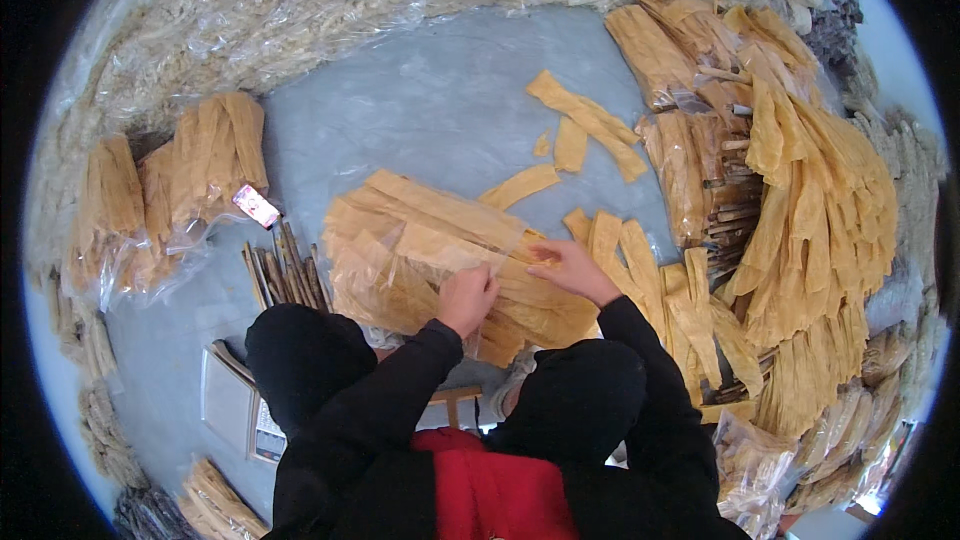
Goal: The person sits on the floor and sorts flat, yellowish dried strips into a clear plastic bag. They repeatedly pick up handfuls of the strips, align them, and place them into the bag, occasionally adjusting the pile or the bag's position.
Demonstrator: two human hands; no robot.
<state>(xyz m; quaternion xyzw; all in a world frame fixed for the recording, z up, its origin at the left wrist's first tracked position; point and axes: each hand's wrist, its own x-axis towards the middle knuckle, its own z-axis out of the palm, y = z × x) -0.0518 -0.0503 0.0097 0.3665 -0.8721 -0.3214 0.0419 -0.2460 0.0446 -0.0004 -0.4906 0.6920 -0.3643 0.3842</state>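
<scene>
A large bundle of flat, tan dried sheets (380, 205) lies in front of me, much like dried bean curd skin. Shiny clear plastic, seemingly a bag (432, 248), covers part of it. My left hand (468, 298) is closed in a fist over the bundle's middle, pinching the plastic. To its right, my right hand (575, 270) reaches in above the sheets, its thumb and fingers apart near the plastic's edge. Part of the bundle's near side passes beneath my forearms and between my knees.
Bagged tan bundles (218, 155) stand at the left, with a lit phone (256, 206) leaning there above several dark sticks (285, 270). A scale (232, 395) sits by my left knee. Loose strips (590, 125) lie ahead. Tall piles of sheets (815, 210) fill the right; wrapped stacks (330, 20) line the back.
</scene>
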